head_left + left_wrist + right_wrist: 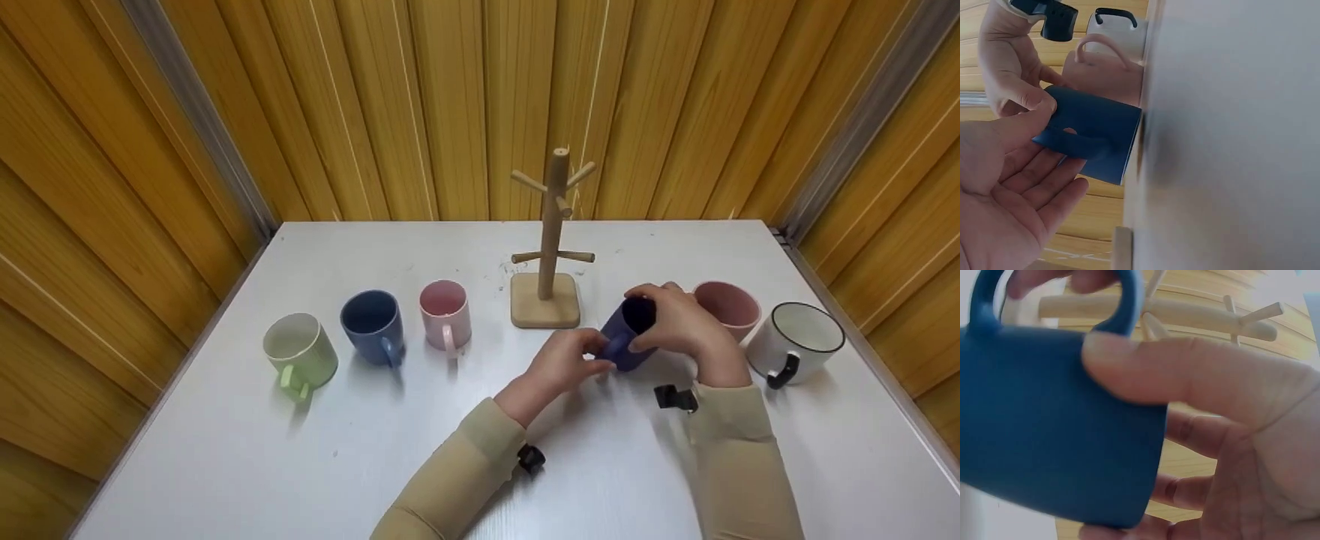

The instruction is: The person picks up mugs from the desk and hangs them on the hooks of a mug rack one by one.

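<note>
A dark blue mug [632, 360] stands slightly tilted at the right of the white table, its handle toward the left hand. My right hand [684, 324] grips it near the rim; in the right wrist view the thumb presses the outer wall beside the handle [1129, 304], with fingers on the far side. My left hand [556, 366] pinches the handle between thumb and fingers. In the left wrist view that thumb lies on the mug [1095, 121] while other fingers extend beneath the handle. Left of the mug stands a wooden mug tree [551, 247], no mugs on its pegs.
Beyond the right hand are a pink mug [727, 309] and a white mug [795, 349] with black rim and handle. On the left stand a green mug [311, 356], a blue mug [373, 330] and a light pink mug [446, 319]. Wood-patterned walls [450, 112] enclose the table.
</note>
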The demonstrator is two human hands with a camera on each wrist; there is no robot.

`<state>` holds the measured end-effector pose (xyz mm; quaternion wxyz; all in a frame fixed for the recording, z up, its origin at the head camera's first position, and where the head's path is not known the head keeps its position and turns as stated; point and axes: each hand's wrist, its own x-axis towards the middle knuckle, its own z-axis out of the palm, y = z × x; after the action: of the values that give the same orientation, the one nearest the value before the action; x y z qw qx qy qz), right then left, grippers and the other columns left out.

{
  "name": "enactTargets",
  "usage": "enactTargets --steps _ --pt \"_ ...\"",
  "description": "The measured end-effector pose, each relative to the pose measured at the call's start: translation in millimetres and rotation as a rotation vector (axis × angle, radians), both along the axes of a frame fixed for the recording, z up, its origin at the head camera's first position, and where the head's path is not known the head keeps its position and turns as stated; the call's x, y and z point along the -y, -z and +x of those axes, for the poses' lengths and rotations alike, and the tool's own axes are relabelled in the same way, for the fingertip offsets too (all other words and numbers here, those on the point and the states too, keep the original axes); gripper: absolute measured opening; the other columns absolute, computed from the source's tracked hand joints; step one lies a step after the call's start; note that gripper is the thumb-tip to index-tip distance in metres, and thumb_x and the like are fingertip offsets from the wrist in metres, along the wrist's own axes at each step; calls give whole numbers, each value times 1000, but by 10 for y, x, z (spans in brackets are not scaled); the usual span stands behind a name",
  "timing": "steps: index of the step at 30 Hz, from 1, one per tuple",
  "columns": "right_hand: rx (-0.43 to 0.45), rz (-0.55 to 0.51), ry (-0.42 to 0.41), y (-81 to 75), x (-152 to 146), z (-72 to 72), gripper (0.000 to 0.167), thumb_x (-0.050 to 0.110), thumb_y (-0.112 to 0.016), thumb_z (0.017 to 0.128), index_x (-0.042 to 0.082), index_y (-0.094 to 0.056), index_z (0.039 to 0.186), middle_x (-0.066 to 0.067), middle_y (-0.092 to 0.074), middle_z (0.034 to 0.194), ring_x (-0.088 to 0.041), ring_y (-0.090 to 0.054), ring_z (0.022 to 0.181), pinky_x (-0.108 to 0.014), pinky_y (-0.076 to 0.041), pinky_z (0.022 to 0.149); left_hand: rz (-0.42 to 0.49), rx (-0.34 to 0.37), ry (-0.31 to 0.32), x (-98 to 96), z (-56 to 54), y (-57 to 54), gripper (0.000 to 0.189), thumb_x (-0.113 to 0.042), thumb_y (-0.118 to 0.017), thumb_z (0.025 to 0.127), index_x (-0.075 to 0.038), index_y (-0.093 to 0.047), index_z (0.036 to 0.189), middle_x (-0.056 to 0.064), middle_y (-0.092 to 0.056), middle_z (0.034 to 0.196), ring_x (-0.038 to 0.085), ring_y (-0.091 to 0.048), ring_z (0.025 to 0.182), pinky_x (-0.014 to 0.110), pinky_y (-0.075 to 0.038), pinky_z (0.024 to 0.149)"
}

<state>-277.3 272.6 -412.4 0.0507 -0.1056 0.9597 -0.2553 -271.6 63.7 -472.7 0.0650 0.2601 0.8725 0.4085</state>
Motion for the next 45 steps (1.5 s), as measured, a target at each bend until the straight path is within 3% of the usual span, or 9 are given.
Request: enactTargets --steps 5,12,15,22,27,31,38,41,45 --pt "66 -72 -6 0 8 0 77 31 -88 78 6 -54 143 -31 -56 134 -40 -56 118 -58 -49 101 -79 -121 -24 107 27 -175 18 -17 -76 94 -9 -77 110 2 -79 102 6 -70 91 16 -55 82" --pt "146 -66 -36 -4 100 -7 80 54 -78 85 10 -48 144 -28 -61 132 -34 -63 107 -45 -56 87 -185 -329 -70 295 70 -410 22 -18 -67 101 -9 -74 119 5 -78 111 16 -73 99 26 -60 88" --pt "151 -84 -75 20 174 -11 83 54 -80 85 11 -44 146 -27 -61 131 -31 -66 101 -42 -55 84 -207 -411 -98 392 65 -484 22 -17 -64 102 -9 -73 120 6 -77 114 19 -74 104 31 -61 93" --pt "-39 -252 -272 130 376 -48 88 17 -95 72 13 -47 145 -18 -59 141 -39 -63 118 -56 -53 98 -164 -458 -136 634 11 -598 23 -15 -62 103 -8 -73 122 8 -77 117 22 -73 110 33 -59 98" --pt "-157 -364 -302 150 456 -45 78 12 -94 71 14 -56 139 -10 -64 133 -37 -62 118 -54 -51 98 -6 -463 -144 741 -22 -630 24 -13 -65 101 -7 -74 122 8 -78 117 21 -74 110 29 -59 97" --pt "-165 -440 -269 115 466 -21 77 12 -95 69 16 -58 136 -9 -64 132 -34 -64 113 -47 -57 92 127 -361 -190 794 -41 -667 30 -18 -70 97 -9 -75 125 8 -77 122 21 -74 113 28 -60 95" --pt "-136 -538 -235 67 457 1 78 12 -95 71 17 -56 138 -8 -58 139 -31 -63 113 -35 -61 86 99 100 -270 926 -94 -734 66 -35 -81 89 -12 -58 147 10 -66 141 29 -67 127 39 -58 101" --pt "-133 -561 -215 67 470 1 80 14 -95 71 18 -55 140 -8 -57 139 -30 -62 114 -32 -61 87 75 195 -260 970 -128 -733 64 -35 -83 88 -8 -62 142 13 -72 130 26 -72 115 39 -60 98" --pt "-144 -597 -189 90 512 -10 81 14 -95 72 18 -54 141 -9 -55 140 -30 -61 115 -31 -60 89 135 266 -262 1000 -160 -726 50 -30 -82 89 -1 -70 129 16 -77 116 24 -76 99 37 -63 90"
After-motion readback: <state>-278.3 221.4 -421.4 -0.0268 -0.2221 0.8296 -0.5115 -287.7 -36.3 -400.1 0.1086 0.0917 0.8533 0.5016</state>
